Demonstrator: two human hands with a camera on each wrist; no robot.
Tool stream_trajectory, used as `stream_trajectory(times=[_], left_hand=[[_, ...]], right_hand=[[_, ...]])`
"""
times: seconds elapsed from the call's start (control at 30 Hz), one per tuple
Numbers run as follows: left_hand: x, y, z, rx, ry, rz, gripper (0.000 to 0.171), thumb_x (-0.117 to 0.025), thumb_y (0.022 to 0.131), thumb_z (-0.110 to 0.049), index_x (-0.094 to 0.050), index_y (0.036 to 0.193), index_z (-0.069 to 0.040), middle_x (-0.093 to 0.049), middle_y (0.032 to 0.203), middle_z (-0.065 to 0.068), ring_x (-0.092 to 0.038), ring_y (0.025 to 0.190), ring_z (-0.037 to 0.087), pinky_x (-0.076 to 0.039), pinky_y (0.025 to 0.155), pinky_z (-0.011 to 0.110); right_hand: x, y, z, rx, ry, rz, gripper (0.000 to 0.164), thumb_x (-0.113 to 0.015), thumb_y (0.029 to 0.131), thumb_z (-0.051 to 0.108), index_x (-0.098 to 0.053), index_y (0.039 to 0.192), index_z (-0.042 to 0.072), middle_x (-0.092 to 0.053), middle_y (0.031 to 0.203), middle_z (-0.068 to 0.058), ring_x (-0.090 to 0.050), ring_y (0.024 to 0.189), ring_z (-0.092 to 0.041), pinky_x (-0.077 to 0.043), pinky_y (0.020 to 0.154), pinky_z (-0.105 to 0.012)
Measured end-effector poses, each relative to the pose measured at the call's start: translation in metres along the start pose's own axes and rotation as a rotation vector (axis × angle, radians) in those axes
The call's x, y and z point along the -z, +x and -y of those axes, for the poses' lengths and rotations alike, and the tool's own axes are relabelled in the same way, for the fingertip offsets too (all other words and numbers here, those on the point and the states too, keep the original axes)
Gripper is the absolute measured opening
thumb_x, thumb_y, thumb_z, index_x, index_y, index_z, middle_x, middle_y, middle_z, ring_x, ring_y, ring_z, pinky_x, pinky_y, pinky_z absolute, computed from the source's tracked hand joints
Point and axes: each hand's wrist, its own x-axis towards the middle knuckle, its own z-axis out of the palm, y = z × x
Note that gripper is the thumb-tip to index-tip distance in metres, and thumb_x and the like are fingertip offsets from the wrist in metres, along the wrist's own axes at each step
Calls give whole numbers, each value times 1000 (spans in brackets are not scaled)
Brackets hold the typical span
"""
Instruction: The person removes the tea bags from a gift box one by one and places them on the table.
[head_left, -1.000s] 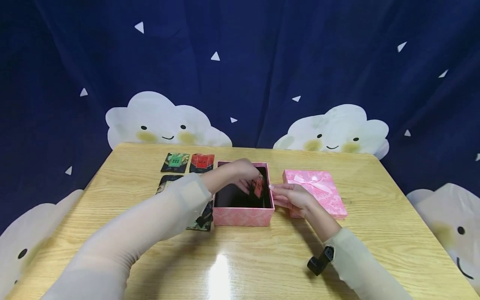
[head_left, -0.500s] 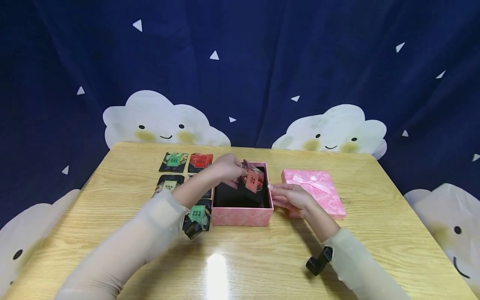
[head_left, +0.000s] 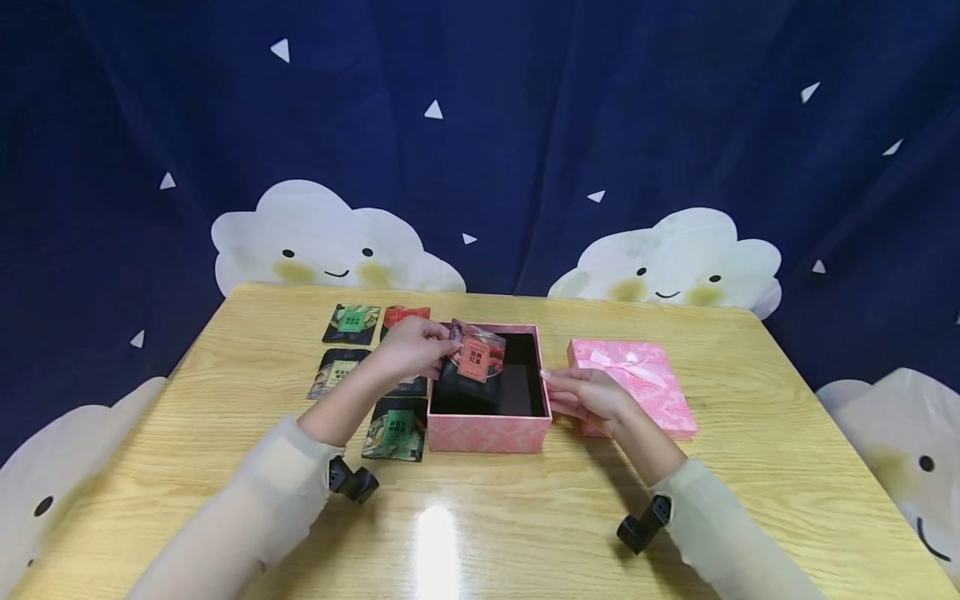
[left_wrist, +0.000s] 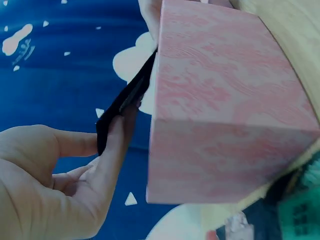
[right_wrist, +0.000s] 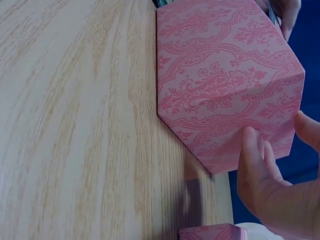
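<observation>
A flat black pouch with a red label [head_left: 474, 358] is pinched between the thumb and fingers of my left hand [head_left: 411, 348]. It tilts over the opening of the pink patterned box [head_left: 489, 433], whose inside is black. From the left wrist view the pouch [left_wrist: 122, 102] shows edge-on, near the box rim. My right hand [head_left: 592, 396] touches the box's right side. In the right wrist view, its fairly straight fingers [right_wrist: 252, 150] lie against the outer wall and the thumb is at the rim.
Left of the box lie several similar pouches, among them a green-labelled one [head_left: 393, 429], a cream-labelled one [head_left: 335, 372] and another green one [head_left: 351, 323] behind. A red pouch [head_left: 405, 317] is partly covered by my left hand. The pink bow-topped lid [head_left: 641, 379] rests on the wooden table [head_left: 525, 525] at right.
My left hand has lifted the red-labelled pouch up from inside the box and carried it left toward the box's left side. The right hand stays at the box's right wall.
</observation>
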Motion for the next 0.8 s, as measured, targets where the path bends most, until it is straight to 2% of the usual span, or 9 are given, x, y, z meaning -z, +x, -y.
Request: stream_trajectory(times=[0.07, 0.13, 0.2, 0.37, 0.6, 0.8], left_hand=[[2, -1, 6, -11, -42, -3, 19, -55, 98, -19, -62, 90, -3, -58, 81, 1, -60, 69, 9, -60, 72, 29], [4, -1, 11, -18, -72, -5, 22, -55, 98, -19, -64, 105, 0, -64, 90, 5, -62, 73, 9, -60, 75, 31], [5, -2, 16, -30, -82, -3, 26, -54, 98, -19, -62, 112, 1, -66, 98, 6, -64, 77, 10, -61, 78, 33], [8, -5, 25, -47, -88, -15, 25, -54, 98, -19, -63, 110, 0, -63, 99, 6, -62, 78, 11, -60, 78, 31], [14, -11, 34, -43, -123, -1, 35, -53, 98, -19, -57, 125, 4, -68, 106, 12, -65, 77, 7, -61, 79, 32], [23, -19, 46, -39, -143, 7, 35, -52, 99, -19, -56, 125, 4, -67, 97, 6, -64, 76, 7, -60, 79, 31]], right_hand=[[2, 0, 0, -1, -5, 1, 45, -59, 95, 17, -44, 126, -12, -70, 82, 7, -68, 80, -4, -59, 80, -22], [3, 0, 1, 1, -8, 8, 44, -60, 95, 18, -45, 126, -11, -71, 82, 7, -69, 81, -4, -59, 81, -22], [4, 0, 0, 0, -13, 9, 45, -60, 95, 19, -46, 126, -10, -72, 82, 7, -69, 81, -4, -59, 82, -23], [4, 1, -1, 1, -18, 4, 49, -61, 95, 20, -44, 128, -12, -72, 85, 6, -69, 84, -5, -59, 84, -24], [3, 1, -1, 1, -9, 6, 50, -60, 95, 19, -43, 128, -14, -72, 83, 6, -69, 82, -5, -59, 82, -23], [4, 2, -2, -1, 7, 8, 48, -62, 94, 19, -45, 126, -13, -73, 86, 3, -70, 85, -7, -59, 82, -23]])
